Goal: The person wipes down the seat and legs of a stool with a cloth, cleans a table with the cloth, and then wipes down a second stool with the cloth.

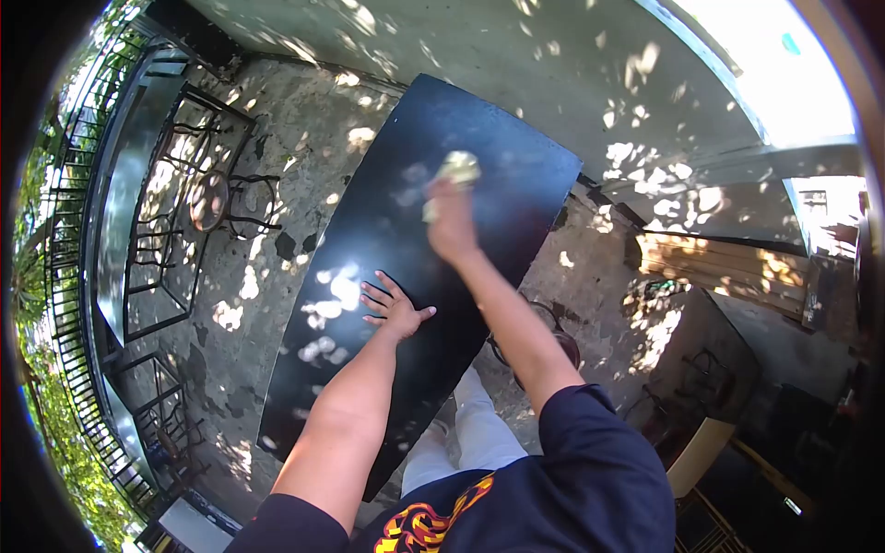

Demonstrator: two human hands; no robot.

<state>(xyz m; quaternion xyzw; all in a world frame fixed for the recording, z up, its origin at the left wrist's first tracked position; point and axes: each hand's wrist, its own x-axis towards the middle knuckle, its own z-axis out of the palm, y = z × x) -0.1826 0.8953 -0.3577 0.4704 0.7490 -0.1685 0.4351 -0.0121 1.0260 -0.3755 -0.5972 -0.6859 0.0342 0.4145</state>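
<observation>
altogether two hands (pixel 398 313) (pixel 452 229), one held cloth (pixel 461 168)

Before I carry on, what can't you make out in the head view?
All in the head view:
Cloth: full outline, blurred and partly covered by the right hand.
Right hand: separate fingers, blurred.
Left hand: palm, turned down to the table.
Stool: partly hidden by table and right forearm.
Shirt print: lower part, cut off by the bottom edge.
</observation>
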